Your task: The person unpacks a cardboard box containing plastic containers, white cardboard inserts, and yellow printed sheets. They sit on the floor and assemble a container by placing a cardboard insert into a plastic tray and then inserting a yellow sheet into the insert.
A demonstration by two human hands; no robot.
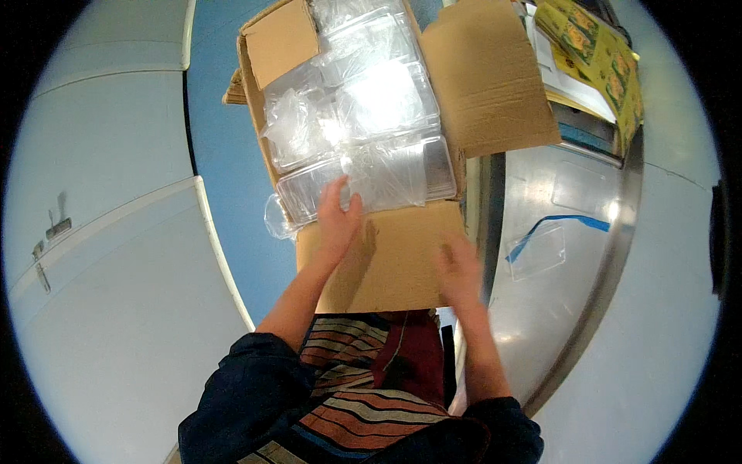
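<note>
An open cardboard box (379, 259) stands before me, its near flap folded down toward my body. Inside it lie several clear plastic containers (309, 189) in stacks, wrapped in thin crinkled film (297, 127). My left hand (338, 223) is at the near edge of the box, over the flap's top, with its fingers apart and close to the nearest stack. Whether the fingertips touch the film, I cannot tell. Over the right side of the near flap is my right hand (461, 271), smeared by motion, so its fingers do not show clearly.
To the right is a metal surface (556, 309) with a blue strip (556, 224) and a clear plastic piece (539, 253) on it. Yellow-green printed packaging (595, 54) lies at the far right. The box's right flap (491, 85) sticks out. White panels (116, 255) stand left of the blue floor (220, 162).
</note>
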